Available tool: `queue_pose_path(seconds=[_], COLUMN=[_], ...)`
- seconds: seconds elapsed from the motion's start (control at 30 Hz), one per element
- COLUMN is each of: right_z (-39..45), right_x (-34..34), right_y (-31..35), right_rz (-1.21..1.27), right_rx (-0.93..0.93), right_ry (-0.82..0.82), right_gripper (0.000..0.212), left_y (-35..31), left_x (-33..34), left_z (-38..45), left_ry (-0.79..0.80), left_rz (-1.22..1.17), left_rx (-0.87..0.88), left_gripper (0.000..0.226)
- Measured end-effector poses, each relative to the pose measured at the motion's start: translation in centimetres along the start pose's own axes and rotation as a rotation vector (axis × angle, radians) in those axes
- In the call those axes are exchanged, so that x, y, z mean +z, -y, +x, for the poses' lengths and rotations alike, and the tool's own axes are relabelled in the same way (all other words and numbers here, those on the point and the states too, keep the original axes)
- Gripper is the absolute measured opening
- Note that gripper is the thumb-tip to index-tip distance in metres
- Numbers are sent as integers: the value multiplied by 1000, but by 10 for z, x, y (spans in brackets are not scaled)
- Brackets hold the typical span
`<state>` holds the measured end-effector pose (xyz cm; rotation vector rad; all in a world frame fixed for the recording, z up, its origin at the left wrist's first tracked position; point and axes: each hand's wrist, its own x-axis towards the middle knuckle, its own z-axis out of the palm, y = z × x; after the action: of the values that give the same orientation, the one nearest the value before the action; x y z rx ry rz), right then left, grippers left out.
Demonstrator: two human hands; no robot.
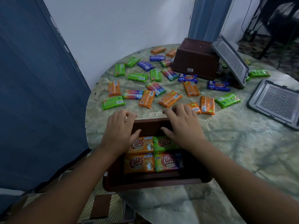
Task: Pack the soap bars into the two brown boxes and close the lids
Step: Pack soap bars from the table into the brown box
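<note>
A brown box (150,181) stands open at the table's near edge. Four soap bars lie flat inside it: two orange (140,162), one green (163,143) and one rainbow-coloured (168,161). My left hand (119,130) and my right hand (183,125) lie over the box's far corners, fingers spread past the rim and thumbs pointing inward above the bars. Neither hand holds a bar. The second brown box (195,59) sits tipped over at the back. Several loose soap bars (169,99) in orange, green, blue and rainbow wrappers are scattered between the two boxes.
One grey lid (229,60) leans against the far box, and another grey lid (275,102) lies flat at the right edge. The round marbled table (234,151) has a blue curtain (32,94) to its left and dark furniture at the far right.
</note>
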<state>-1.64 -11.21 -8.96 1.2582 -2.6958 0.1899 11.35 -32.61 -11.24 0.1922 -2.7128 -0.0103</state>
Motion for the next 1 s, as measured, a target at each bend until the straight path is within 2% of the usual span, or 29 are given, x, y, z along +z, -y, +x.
queue_pose_path(seconds=[0.07,0.1,0.2,0.27,0.53,1.0], right_z=[7,10,13,18,42,123], right_x=[2,4,11,12,21,42], right_y=[-8,-11,-13,-13,-11,34], right_rz=[-2,2,21,30,28,19], right_rx=[-13,-24,-30,-34,-38,52], right_ry=[155,218,222,211,207,190], right_gripper=[62,59,38,31,30,37], left_y=[1,1,1,2,23,120], left_x=[5,6,10,9,14,27], left_z=[3,6,12,14,27,78], left_ry=[99,172,330,346,389,427], left_rz=[65,90,107,82,51,41], left_rx=[-76,-105,-152,-166,-193,-88], left_gripper=[60,58,47,45,42,39])
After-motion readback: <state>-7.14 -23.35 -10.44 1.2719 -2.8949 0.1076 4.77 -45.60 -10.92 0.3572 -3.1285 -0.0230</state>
